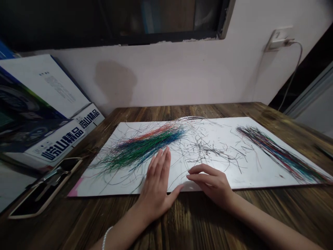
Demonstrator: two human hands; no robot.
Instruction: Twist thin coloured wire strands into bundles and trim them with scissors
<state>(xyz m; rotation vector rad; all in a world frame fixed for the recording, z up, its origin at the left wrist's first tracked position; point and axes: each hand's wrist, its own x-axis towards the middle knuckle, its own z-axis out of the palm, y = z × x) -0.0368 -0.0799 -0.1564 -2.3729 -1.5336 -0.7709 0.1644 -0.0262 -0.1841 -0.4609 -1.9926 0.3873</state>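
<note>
Dark wood-plank surface [197, 222]: carries one white board [223, 130], laid flat at centre and skewed to the front edge. Left side: black tray with cream edging [62, 184], holding a metal tool [49, 177] — printed white-and-blue cartons [59, 146] stand just beyond it.

One left hand [156, 189], one right hand [212, 185] at six o'clock (one bead bracelet [105, 238]), one wire heap [145, 149] at eleven o'clock, one more wire heap [281, 154] at two o'clock.

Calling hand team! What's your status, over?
Left hand flat on white board, beside coloured strands. Right hand at board's edge, by loose dark strands.
</note>
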